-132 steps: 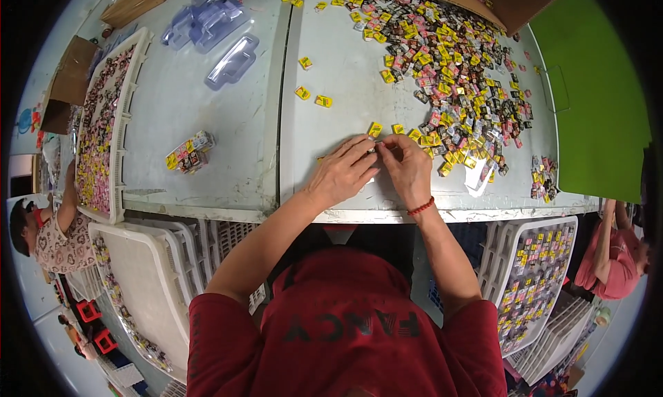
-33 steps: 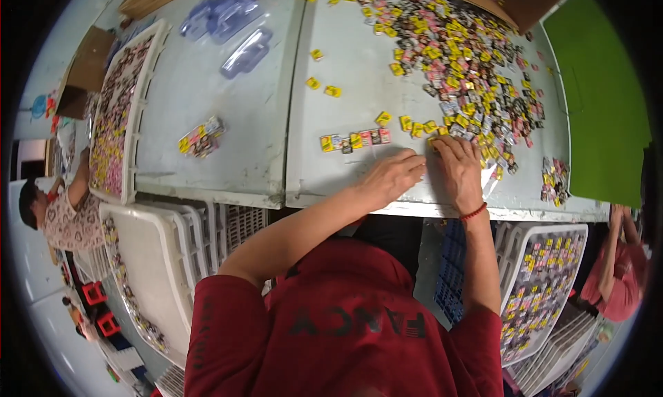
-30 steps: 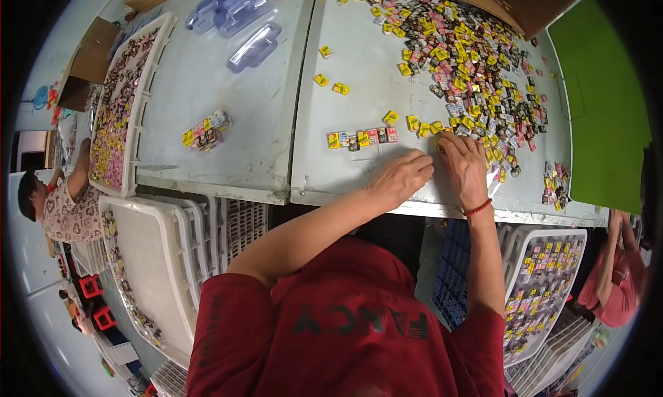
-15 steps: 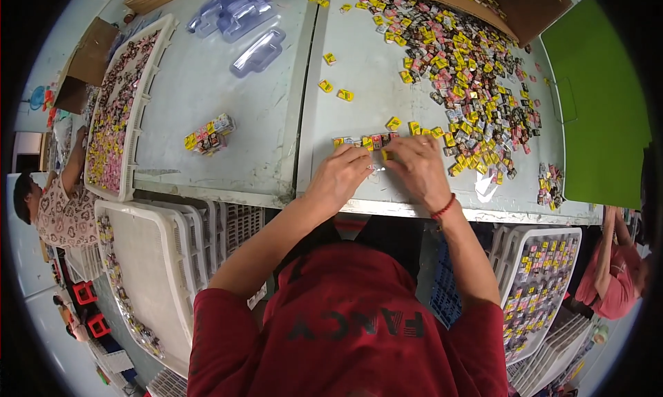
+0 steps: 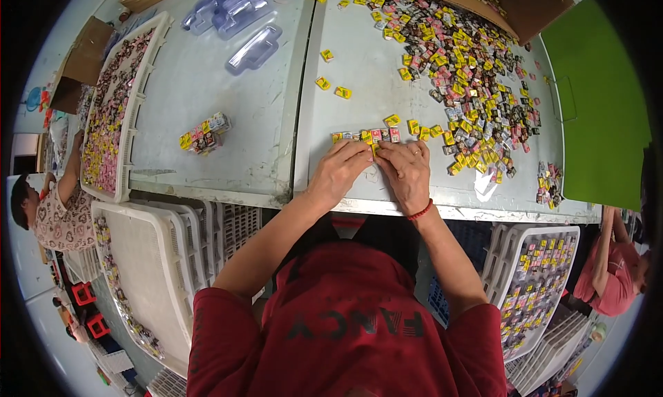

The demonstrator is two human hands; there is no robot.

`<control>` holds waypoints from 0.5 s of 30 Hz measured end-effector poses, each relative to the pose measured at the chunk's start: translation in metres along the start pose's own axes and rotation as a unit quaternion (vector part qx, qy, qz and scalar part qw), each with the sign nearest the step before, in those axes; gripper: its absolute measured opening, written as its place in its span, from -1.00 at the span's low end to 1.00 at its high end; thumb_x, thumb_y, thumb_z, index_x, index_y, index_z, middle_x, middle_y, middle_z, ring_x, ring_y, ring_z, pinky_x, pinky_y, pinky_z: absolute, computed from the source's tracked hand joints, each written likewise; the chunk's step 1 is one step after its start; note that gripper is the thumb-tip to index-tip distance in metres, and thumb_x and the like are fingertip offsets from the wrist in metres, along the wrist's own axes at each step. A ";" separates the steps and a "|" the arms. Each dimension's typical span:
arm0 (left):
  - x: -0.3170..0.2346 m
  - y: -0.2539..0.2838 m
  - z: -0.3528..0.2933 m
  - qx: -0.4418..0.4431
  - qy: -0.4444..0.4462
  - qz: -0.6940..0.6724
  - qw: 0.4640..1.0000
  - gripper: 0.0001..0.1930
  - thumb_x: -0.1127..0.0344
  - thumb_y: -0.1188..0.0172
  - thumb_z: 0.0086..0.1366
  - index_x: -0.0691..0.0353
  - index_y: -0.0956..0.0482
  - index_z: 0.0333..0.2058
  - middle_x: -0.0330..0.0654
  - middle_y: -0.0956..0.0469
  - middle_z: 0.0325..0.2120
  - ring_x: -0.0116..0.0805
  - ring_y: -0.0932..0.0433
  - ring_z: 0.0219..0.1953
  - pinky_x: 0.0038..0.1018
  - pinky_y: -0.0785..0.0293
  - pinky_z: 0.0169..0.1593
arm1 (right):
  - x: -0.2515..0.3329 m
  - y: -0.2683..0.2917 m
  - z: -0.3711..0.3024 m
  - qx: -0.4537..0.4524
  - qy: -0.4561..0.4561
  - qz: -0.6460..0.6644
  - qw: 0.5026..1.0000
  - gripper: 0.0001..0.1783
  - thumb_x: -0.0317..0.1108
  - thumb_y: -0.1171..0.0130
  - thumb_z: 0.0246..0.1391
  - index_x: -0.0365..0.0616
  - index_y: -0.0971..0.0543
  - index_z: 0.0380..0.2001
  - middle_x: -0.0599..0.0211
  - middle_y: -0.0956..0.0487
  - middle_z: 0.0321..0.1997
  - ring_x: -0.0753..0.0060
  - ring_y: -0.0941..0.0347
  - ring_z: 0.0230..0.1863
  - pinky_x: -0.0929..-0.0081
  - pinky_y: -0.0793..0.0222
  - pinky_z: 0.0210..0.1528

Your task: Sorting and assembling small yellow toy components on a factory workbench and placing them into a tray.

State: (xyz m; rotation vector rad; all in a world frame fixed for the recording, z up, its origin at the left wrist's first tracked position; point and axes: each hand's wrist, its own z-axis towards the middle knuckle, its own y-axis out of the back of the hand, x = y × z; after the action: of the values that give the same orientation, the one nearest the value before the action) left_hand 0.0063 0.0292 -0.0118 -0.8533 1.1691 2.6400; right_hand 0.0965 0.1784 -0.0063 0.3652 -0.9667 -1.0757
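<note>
Close to the table's front edge, a short row of tiny yellow, pink and dark boxes (image 5: 384,134) lies just beyond my fingertips. My left hand (image 5: 340,170) is closed, its fingertips pressed against the near side of the row. Beside it my right hand (image 5: 406,170), with a red bracelet at the wrist, pinches a small yellow box (image 5: 375,150) between the two hands. The fingers partly cover this box and the row. A few loose yellow boxes (image 5: 414,127) lie just right of the row.
A large heap of the same tiny boxes (image 5: 469,79) spreads across the right table. A small stacked bundle (image 5: 205,132) and clear plastic trays (image 5: 253,50) lie on the left table. White crates (image 5: 141,252) stand below. Co-workers are at both sides.
My right hand has moved left, closer to my left hand, bringing the yellow box against the row. More pink boxes at the row's right end now show. The view has shifted slightly.
</note>
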 end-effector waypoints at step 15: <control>-0.010 -0.008 0.006 -0.096 0.018 0.029 0.995 -0.82 0.53 -0.33 -0.07 0.33 -0.59 -0.41 -0.11 -0.53 -0.37 -0.15 -0.49 -0.28 -0.38 -0.45 -0.26 | 0.013 0.001 -0.013 0.011 0.001 -0.061 0.998 -0.73 -0.51 -0.19 -0.10 -0.24 -0.58 -0.23 0.27 -0.53 -0.08 0.24 -0.42 -0.14 0.32 -0.30 -0.06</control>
State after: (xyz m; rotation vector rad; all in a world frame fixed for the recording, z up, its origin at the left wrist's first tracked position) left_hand 0.0146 0.0399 -0.0080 -0.9158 0.9729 2.8326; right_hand 0.1092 0.1655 -0.0062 0.4471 -0.9643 -1.1753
